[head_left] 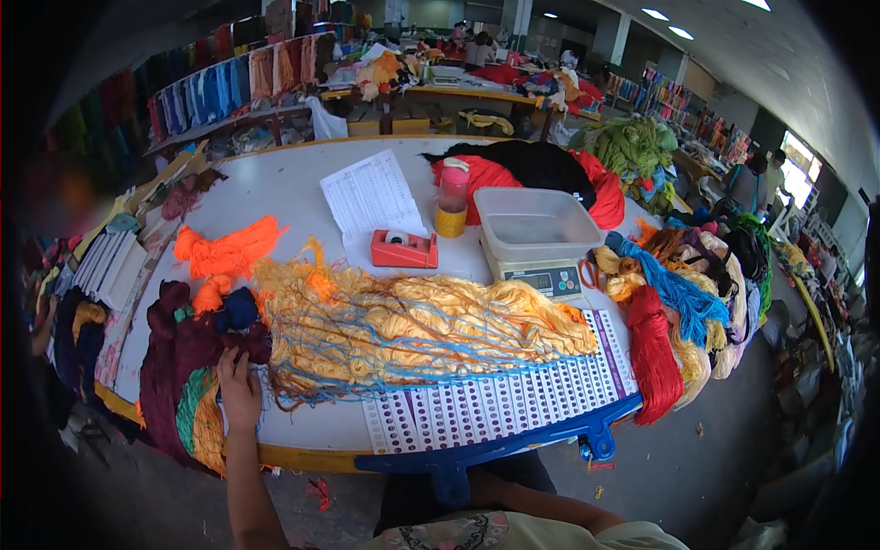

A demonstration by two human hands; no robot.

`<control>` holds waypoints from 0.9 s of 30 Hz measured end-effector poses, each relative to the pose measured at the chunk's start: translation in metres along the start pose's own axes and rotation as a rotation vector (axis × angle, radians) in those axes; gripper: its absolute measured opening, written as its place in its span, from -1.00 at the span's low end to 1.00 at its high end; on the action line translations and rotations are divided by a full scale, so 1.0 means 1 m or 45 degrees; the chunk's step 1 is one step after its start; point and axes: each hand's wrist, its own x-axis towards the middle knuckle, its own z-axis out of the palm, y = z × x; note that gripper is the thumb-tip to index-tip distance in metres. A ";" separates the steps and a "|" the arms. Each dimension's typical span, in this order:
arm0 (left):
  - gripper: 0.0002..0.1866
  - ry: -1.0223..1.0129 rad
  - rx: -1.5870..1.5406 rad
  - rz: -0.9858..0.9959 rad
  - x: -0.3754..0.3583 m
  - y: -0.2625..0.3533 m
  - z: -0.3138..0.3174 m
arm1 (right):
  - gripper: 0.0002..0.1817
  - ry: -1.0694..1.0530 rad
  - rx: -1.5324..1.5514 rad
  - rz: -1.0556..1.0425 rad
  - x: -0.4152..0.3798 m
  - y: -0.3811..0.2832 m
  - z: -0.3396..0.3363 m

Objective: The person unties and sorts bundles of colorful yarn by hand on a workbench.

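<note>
My left hand (240,390) rests at the left of the table, fingers stretched out against the edge of the maroon yarn skeins (170,385). Close by lie a dark navy yarn bundle (238,310), green yarn (191,403) and bright orange yarn (229,247). To the right of this hand spreads a long heap of pale yellow yarn (431,321) with blue and brown strands. My right hand (483,488) is low at the front edge, mostly hidden behind a blue plastic hanger-like piece (513,446); its fingers do not show.
A sheet with rows of colour dots (513,399) lies under the yellow yarn. Behind are a red tape dispenser (403,249), a jar (452,197), a printed paper (371,197) and a scale with a plastic tub (541,220). Red yarn (653,357) hangs over the right edge.
</note>
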 end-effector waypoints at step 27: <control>-0.16 0.494 -0.008 -0.786 0.094 -0.155 -0.072 | -0.51 -0.099 0.071 0.096 -0.002 0.013 -0.023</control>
